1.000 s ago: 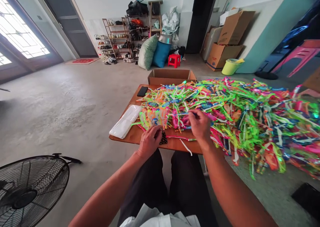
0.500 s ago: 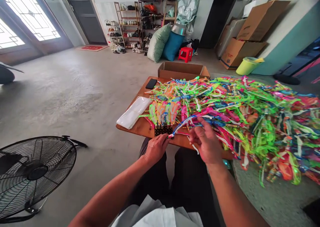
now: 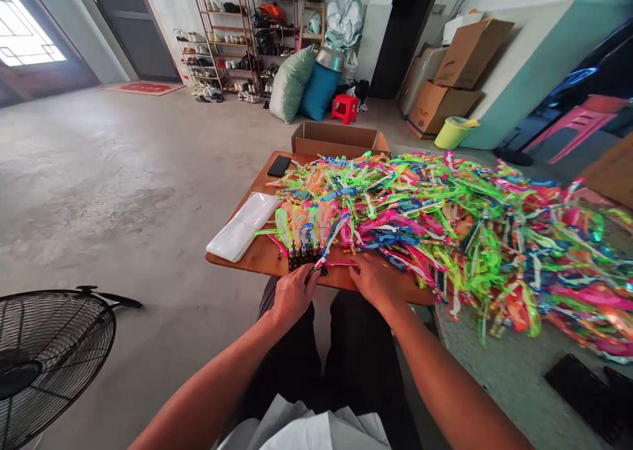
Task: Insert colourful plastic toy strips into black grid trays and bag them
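A huge heap of neon green, pink, orange and blue plastic toys (image 3: 465, 225) covers a low wooden table (image 3: 257, 255). At the near edge a small black holder (image 3: 302, 257) stands with several toys upright in it. My left hand (image 3: 291, 295) pinches the lower end of a blue and white toy (image 3: 332, 235) right beside that holder. My right hand (image 3: 376, 280) rests at the table edge with its fingers curled on the pile's near toys; what it grips is hidden.
A stack of clear plastic bags (image 3: 243, 225) lies on the table's left end, a black phone (image 3: 279, 165) behind it. An open cardboard box (image 3: 339, 140) stands past the table. A black floor fan (image 3: 44, 357) is at my lower left.
The blue and white toy has moved left to the black holder, held by my left hand. My right hand let go of it and dropped to the table edge. The view shifted.
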Tool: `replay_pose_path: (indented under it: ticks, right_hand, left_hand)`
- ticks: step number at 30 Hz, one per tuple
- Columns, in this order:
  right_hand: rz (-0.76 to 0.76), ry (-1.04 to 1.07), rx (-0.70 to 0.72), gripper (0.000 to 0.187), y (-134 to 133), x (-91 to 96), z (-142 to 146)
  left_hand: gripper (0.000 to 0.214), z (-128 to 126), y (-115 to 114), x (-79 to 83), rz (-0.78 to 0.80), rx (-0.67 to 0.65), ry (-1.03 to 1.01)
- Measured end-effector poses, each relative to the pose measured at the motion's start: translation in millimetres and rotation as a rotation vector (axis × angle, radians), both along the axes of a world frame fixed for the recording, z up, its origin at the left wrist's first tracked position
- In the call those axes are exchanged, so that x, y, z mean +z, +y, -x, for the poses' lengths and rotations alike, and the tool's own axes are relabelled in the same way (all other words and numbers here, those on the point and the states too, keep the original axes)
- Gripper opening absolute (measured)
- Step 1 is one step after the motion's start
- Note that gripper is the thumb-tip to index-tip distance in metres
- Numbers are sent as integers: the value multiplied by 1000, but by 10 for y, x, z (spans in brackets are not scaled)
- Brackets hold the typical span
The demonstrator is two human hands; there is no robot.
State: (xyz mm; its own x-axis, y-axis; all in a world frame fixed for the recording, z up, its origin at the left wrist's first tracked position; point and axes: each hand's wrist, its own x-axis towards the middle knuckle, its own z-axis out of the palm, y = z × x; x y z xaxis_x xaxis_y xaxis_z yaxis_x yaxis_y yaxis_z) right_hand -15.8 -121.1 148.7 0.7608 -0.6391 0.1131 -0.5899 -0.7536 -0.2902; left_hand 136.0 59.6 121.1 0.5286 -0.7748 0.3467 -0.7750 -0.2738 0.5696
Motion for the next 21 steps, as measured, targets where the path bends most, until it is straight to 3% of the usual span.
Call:
replay_pose_path:
  ticks: [5, 9, 12, 16, 19, 21]
  right_hand:
    - [30, 236, 8, 25, -30, 89, -37]
    - [-108, 48, 19, 20, -280, 101, 32]
    - [-399, -322, -57, 21, -328, 176, 64]
    - [-962, -800, -137, 32, -106, 343, 18]
    - [-1257, -956, -137, 36, 147, 436, -55]
    - [-1374, -983, -148, 38, 295, 456, -109]
  left_hand:
    - [29, 16, 102, -4, 66, 4, 56]
    - [30, -4, 260, 39, 127, 30, 166]
    - [32, 24, 254, 141, 171, -7, 290]
    - [33, 116, 114, 290, 306, -132, 492]
    - [34, 195, 54, 335, 349, -247, 625]
    - [35, 241, 67, 325, 331, -292, 731]
